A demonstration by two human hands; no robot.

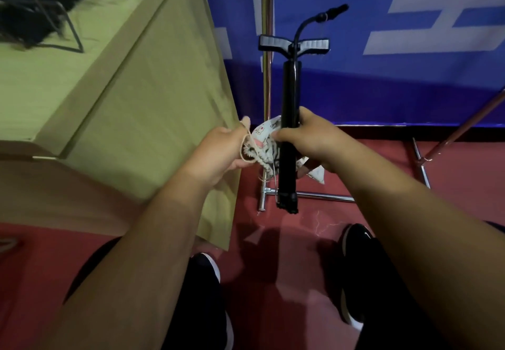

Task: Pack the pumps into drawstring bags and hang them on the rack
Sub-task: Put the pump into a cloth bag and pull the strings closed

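Now your right hand (308, 142) curls round the stiff, probably slick black tube pump (291, 90) at frame centre, left hand (218, 152) pinching the cord (247, 144) of the floppy white printed drawstring bag (263, 131) against it; mid-barrel hold suits.

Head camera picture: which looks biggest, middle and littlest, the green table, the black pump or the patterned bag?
1. Green table, and it runs off the picture.
2. Black pump.
3. Patterned bag, which is scrunched up and partly hidden, so its full size is unsure.
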